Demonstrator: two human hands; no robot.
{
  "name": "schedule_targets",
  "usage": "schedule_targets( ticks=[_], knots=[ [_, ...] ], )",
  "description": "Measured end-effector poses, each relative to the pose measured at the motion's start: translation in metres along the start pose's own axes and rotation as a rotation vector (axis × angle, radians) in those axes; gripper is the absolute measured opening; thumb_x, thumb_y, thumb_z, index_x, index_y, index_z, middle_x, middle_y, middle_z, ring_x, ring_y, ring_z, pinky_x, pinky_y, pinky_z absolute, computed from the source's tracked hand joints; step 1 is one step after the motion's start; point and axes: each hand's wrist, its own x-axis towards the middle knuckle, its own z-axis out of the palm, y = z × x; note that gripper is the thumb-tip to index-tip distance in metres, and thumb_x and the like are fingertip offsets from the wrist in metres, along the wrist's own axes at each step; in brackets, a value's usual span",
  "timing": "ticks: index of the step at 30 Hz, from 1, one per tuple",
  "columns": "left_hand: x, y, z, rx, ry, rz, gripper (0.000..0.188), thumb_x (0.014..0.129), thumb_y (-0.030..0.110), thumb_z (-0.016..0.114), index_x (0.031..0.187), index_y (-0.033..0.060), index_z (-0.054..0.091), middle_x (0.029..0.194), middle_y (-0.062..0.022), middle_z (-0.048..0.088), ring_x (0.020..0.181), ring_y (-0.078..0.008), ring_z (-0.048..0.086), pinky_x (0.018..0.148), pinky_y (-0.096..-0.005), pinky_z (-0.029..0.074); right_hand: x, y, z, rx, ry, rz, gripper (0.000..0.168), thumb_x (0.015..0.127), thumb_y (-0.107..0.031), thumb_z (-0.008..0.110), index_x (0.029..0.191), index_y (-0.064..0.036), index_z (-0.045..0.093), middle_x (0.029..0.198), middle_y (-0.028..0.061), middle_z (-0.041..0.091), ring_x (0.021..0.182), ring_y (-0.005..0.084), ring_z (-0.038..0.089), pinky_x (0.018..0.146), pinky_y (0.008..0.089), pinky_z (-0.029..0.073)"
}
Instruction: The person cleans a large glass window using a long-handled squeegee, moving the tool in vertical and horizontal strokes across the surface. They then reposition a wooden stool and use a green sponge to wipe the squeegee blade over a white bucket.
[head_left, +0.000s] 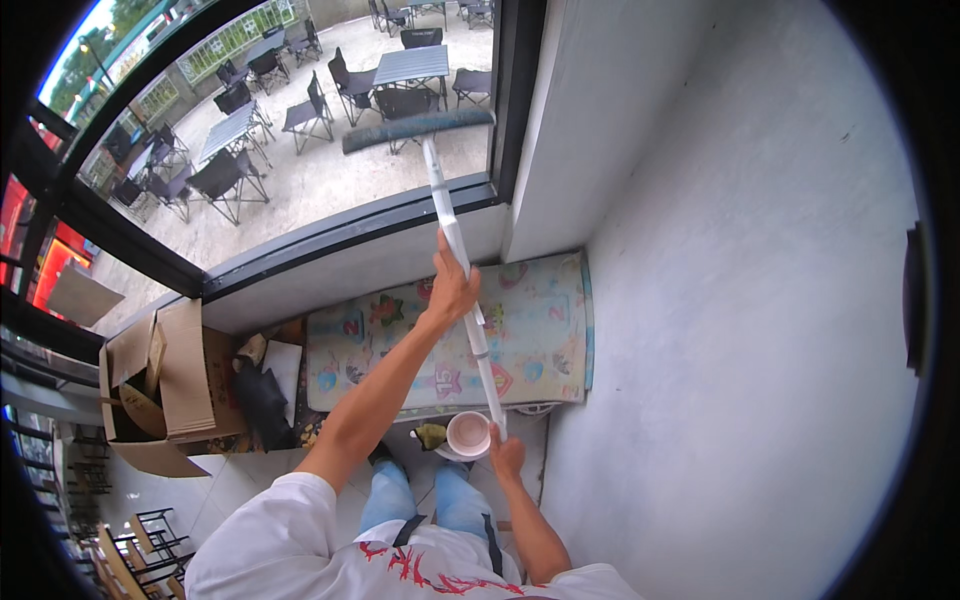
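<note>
A long white pole (485, 367) carries a wide dark blue-grey head, like a window squeegee or washer (417, 130), which lies across the lower right part of the window pane (322, 176), close to the black frame. My left hand (453, 285) is closed around the pole's middle. Lower down, my right hand (507, 452) grips the pole near its bottom end. Just left of my right hand stands a pinkish-white bucket (469, 433), with a greenish-yellow cloth or sponge (430, 436) beside it. What the bucket holds cannot be made out.
A folded patterned foam mat (525, 330) lies below the window ledge. To its left are a dark bag (262, 401) and an open cardboard box (191, 382). A grey wall (735, 300) rises at the right. Wooden stools (142, 536) stand at the lower left.
</note>
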Motion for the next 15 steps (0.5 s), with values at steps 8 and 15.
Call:
schedule_targets(
  ticks=[8, 15],
  knots=[
    [0.048, 0.121, -0.089, 0.088, 0.271, 0.356, 0.090, 0.087, 0.011, 0.054, 0.147, -0.0027, -0.012, 0.123, -0.0387, 0.035, 0.091, -0.0526, 0.056, 0.080, -0.0534, 0.051, 0.038, -0.096, -0.059, 0.286, 0.145, -0.208, 0.068, 0.089, -0.062, 0.054, 0.082, 0.003, 0.070, 0.059, 0.0227, 0.061, 0.060, 0.0433, 0.063, 0.053, 0.0476, 0.048],
    [0.076, 0.185, -0.128, 0.028, 0.139, 0.250, 0.090, 0.087, 0.015, 0.054, 0.147, -0.0018, -0.011, 0.132, -0.0386, 0.032, 0.119, -0.0493, 0.047, 0.096, -0.0506, 0.046, 0.049, -0.140, -0.088, 0.345, 0.176, -0.241, 0.064, 0.091, -0.058, 0.056, 0.081, 0.003, 0.069, 0.058, 0.0214, 0.061, 0.059, 0.0420, 0.064, 0.053, 0.0470, 0.048]
  ],
)
